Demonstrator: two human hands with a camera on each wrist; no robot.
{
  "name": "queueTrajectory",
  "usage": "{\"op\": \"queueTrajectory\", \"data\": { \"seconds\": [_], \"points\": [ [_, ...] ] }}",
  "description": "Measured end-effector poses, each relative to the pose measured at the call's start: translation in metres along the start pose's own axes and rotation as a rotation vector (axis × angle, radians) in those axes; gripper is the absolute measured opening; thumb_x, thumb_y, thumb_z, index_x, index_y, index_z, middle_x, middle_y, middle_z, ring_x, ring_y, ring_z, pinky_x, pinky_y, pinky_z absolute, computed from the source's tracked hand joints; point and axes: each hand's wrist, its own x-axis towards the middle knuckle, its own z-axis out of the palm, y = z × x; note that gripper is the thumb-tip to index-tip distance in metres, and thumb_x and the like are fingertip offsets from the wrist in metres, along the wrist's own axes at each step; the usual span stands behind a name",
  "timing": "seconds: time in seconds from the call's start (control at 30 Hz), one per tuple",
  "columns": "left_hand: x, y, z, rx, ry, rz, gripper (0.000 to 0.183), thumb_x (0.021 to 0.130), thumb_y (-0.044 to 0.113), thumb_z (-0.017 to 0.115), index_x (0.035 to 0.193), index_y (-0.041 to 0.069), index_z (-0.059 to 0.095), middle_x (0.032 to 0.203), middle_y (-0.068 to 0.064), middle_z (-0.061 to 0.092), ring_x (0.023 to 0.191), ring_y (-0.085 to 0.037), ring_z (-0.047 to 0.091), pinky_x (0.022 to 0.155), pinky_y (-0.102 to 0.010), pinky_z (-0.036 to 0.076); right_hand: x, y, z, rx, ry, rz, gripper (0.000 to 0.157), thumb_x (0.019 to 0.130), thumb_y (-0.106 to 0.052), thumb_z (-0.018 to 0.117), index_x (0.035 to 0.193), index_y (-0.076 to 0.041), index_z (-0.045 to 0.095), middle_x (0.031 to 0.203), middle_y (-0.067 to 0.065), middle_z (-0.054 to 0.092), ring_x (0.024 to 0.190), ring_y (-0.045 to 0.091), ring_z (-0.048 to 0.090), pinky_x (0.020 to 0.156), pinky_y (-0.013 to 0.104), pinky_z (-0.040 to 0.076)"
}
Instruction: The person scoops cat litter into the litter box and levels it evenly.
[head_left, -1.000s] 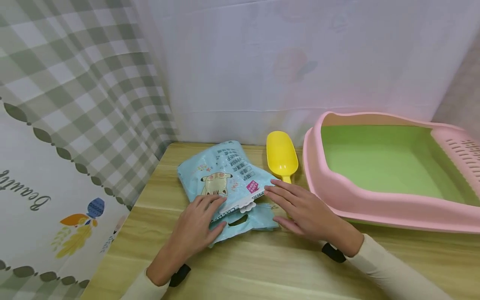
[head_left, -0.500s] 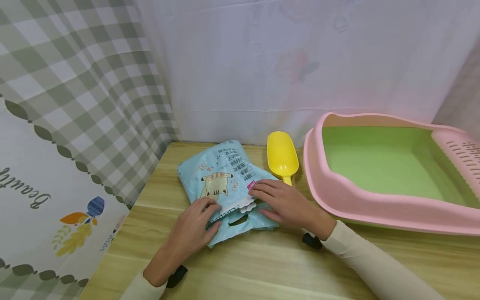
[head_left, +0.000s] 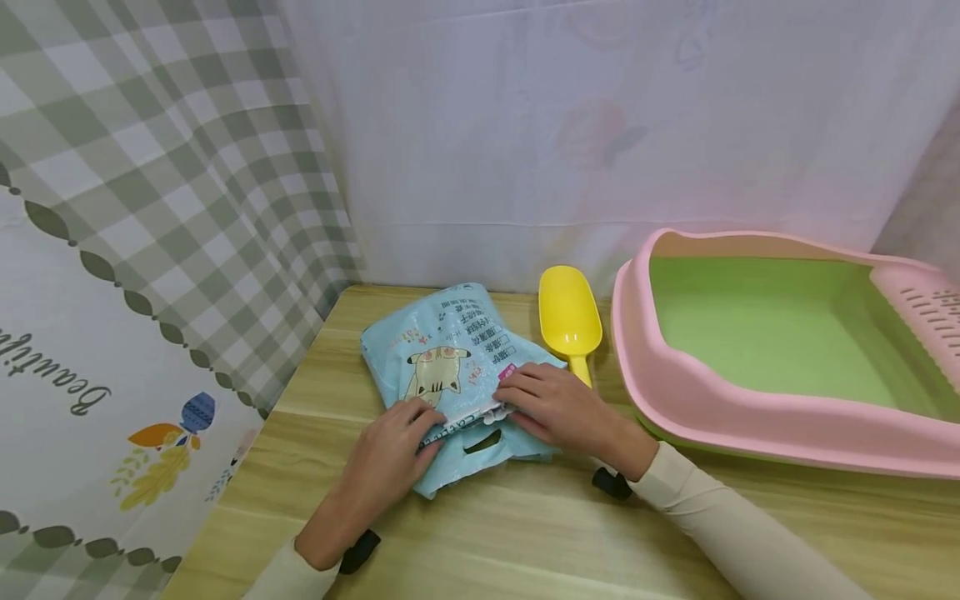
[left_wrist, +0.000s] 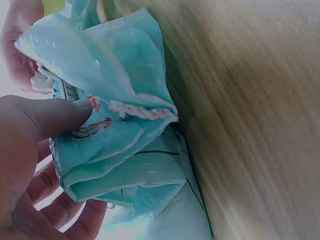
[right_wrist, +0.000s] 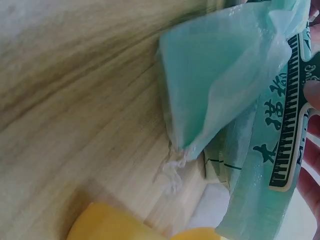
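**A two-handed pinch on a folded bag (head_left: 480, 350)**

From where I stand, the left hand (head_left: 386, 450) has its grip nearly closed on the bag's folded edge, thumb on the near side and fingers curled behind the plastic. The right hand (head_left: 551, 404) does much the same at the other end of the fold, its thumb against the printed band and its fingers behind, just beside a white flower-shaped clip (head_left: 497, 414). Nearer the person, the loose flap with its handle hole (head_left: 482, 442) sticks out below the fold.

The bag lies flat on the wooden surface (head_left: 480, 550), between the two hands and beyond them. Just past the right hand is the yellow scoop (head_left: 570, 312), its handle partly hidden, and then the pink-rimmed tray (head_left: 750, 408).

I'd worry about an uneven tug: one end of the slick fold could slip free, or the thin flap could rip at its hole. If the bag is open, squeezing its body might push the contents out. A wide swing of the right wrist could also knock the scoop.
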Motion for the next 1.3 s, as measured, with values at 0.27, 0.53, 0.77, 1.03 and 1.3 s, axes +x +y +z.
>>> {"op": "queueTrajectory", "data": {
  "seconds": [0.27, 0.53, 0.77, 1.03, 1.3],
  "points": [
    [0.001, -0.001, 0.001, 0.000, 0.014, 0.002, 0.028, 0.085, 0.011, 0.098, 0.107, 0.010, 0.080, 0.104, 0.000, 0.071, 0.094, -0.021, 0.070, 0.080, -0.040, 0.062, 0.005, -0.002, 0.002, -0.024, -0.008, 0.021, 0.042, 0.090, -0.016, 0.091, 0.128, -0.007, 0.075, 0.122, 0.006, 0.076, 0.117, 0.027, 0.069, 0.103, 0.042, 0.057],
    [0.005, -0.001, -0.001, 0.014, 0.006, 0.006, 0.026, 0.085, 0.009, 0.096, 0.106, 0.010, 0.080, 0.099, -0.001, 0.070, 0.090, -0.021, 0.071, 0.075, -0.041, 0.062, 0.012, -0.002, 0.005, -0.041, 0.006, 0.018, 0.036, 0.092, -0.014, 0.089, 0.125, -0.008, 0.075, 0.116, 0.003, 0.077, 0.111, 0.023, 0.071, 0.098, 0.038, 0.059],
    [0.005, 0.002, -0.003, 0.027, 0.015, -0.007, 0.027, 0.082, 0.004, 0.097, 0.102, 0.008, 0.079, 0.093, -0.003, 0.069, 0.084, -0.020, 0.070, 0.070, -0.040, 0.062, 0.014, -0.006, 0.003, -0.008, -0.039, 0.050, 0.028, 0.094, -0.014, 0.087, 0.119, -0.009, 0.075, 0.113, 0.004, 0.076, 0.113, 0.025, 0.072, 0.102, 0.040, 0.058],
    [0.006, 0.003, -0.004, 0.006, 0.023, -0.007, 0.025, 0.083, 0.001, 0.095, 0.101, 0.007, 0.079, 0.097, -0.005, 0.073, 0.088, -0.021, 0.073, 0.075, -0.042, 0.063, 0.018, -0.008, 0.000, -0.008, -0.080, 0.083, 0.022, 0.097, -0.015, 0.084, 0.116, -0.011, 0.074, 0.110, 0.001, 0.075, 0.109, 0.023, 0.071, 0.100, 0.038, 0.059],
    [0.007, 0.003, -0.003, 0.010, 0.030, 0.007, 0.024, 0.082, 0.000, 0.095, 0.100, 0.007, 0.079, 0.095, -0.004, 0.074, 0.087, -0.020, 0.073, 0.074, -0.041, 0.063, 0.019, -0.008, 0.000, -0.011, -0.079, 0.077, 0.020, 0.097, -0.015, 0.084, 0.114, -0.010, 0.075, 0.107, 0.001, 0.076, 0.108, 0.023, 0.072, 0.100, 0.038, 0.059]
  ]
}}
